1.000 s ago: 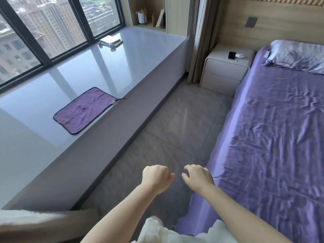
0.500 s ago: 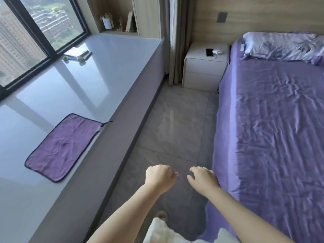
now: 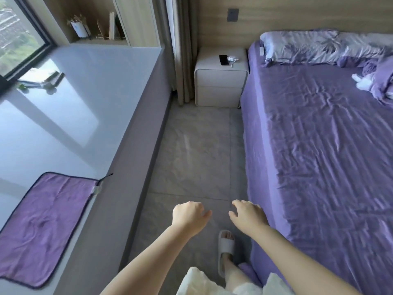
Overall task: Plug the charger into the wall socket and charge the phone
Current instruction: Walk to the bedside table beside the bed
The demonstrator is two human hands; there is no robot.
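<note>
Your two hands hang in front of you over the floor (image 3: 191, 156), both empty: the left hand (image 3: 188, 217) is curled into a loose fist with the thumb out, the right hand (image 3: 247, 216) is half-closed with the fingers bent down, pinching nothing. What you need is well ahead on the white nightstand (image 3: 221, 81) between the curtain (image 3: 184, 50) and the bed (image 3: 319, 156). One dark phone (image 3: 224, 60) lies flat on its top, and just beside it sits one white charger (image 3: 232, 59) with its cable bunched up; whether the cable is touching the phone is too small to tell. One dark wall socket plate (image 3: 232, 14) is set in the wooden panel above the nightstand. Expect the phone to be a stiff, smooth slab, likely slippery and breakable if dropped, so take it by its long edges rather than the glass face. The charger should be light; grip the hard plug body for the push into the socket, not the cable, which is limp and will trail and snag. Hold the small connector end by its rigid shell when you seat it in the phone. One purple cloth (image 3: 46, 222) lies on the window-side worktop (image 3: 74, 92) and plays no part.
</note>
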